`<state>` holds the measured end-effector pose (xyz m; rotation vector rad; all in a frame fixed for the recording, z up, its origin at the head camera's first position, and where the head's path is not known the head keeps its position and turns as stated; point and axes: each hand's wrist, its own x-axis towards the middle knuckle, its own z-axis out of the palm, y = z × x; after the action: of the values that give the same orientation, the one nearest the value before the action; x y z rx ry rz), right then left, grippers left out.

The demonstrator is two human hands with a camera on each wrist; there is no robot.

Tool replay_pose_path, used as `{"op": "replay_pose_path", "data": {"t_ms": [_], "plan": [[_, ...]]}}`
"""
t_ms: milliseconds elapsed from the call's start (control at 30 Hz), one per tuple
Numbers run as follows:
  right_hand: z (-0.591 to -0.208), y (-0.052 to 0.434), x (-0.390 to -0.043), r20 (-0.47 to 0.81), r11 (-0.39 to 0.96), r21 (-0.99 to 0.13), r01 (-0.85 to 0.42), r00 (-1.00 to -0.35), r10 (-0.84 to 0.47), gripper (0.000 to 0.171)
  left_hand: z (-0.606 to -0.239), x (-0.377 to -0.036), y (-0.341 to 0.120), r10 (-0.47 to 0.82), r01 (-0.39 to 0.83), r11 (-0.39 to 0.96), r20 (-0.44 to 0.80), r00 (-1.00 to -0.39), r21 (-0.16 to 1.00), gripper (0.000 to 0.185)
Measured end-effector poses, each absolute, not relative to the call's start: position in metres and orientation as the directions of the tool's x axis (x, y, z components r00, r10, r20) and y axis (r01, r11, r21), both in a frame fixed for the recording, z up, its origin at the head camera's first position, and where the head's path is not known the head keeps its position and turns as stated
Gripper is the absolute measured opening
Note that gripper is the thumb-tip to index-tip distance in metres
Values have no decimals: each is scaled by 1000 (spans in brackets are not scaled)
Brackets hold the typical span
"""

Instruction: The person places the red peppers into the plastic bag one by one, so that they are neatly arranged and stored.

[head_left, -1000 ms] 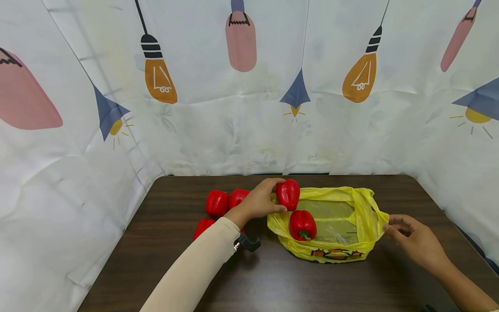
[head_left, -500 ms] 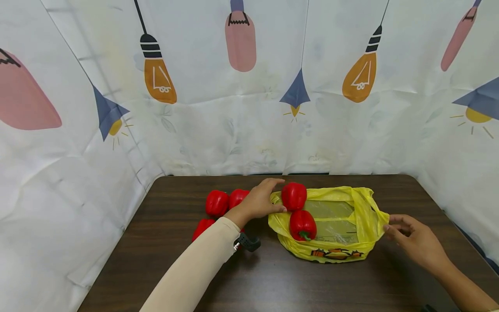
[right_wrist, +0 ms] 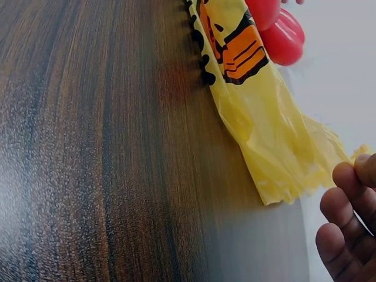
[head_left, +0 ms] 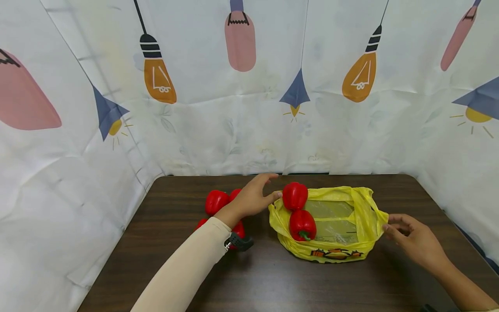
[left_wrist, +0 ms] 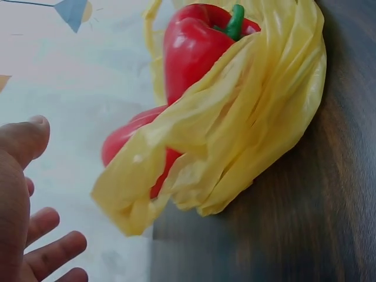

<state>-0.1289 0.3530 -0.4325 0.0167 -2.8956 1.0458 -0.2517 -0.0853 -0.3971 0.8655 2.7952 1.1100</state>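
Note:
Two red bell peppers lie at the left end of an open yellow plastic bag (head_left: 366, 208); the rear pepper (head_left: 295, 196) touches the front pepper (head_left: 302, 225), whose green stem faces the near side. My left hand (head_left: 249, 199) is just left of the bag, its fingers spread and holding nothing. In the left wrist view, a gap separates that hand (left_wrist: 17, 194) from the bag (left_wrist: 235, 129). At the bag's right end my right hand (head_left: 417, 240) pinches the edge between thumb and forefinger, which the right wrist view shows at the fingertips (right_wrist: 346, 176).
More red bell peppers (head_left: 216, 202) sit on the dark wooden table (head_left: 156, 242) to the left, partly hidden behind my left hand and forearm. A white curtain (head_left: 234, 130) printed with lamps hangs along the table's back edge. A dark band (head_left: 241, 242) circles the left wrist.
My left hand has let go of the rear pepper, which settled rightward against the front one, and then drawn back to the left. The right hand has kept its pinch on the bag.

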Motion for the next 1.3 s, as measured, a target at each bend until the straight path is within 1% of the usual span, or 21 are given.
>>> {"op": "replay_pose_path", "data": {"t_ms": [133, 367, 567, 1033, 1300], "plan": [[-431, 352, -129, 51, 769, -639, -21, -999, 15, 54, -393, -249, -93, 496, 497, 596, 197, -845, 630, 66], [-430, 351, -129, 49, 766, -642, -25, -999, 9, 54, -387, -243, -103, 483, 480, 613, 184, -856, 628, 66], [-430, 350, -128, 51, 769, -639, -27, -999, 7, 54, -385, -239, -110, 491, 490, 612, 188, -851, 620, 63], [-428, 349, -127, 47, 781, -624, -25, -999, 6, 56, -383, -218, -130, 513, 506, 617, 179, -839, 603, 59], [-428, 350, -128, 47, 785, -619, -23, -999, 7, 57, -381, -204, -150, 504, 494, 624, 172, -847, 606, 57]]}}
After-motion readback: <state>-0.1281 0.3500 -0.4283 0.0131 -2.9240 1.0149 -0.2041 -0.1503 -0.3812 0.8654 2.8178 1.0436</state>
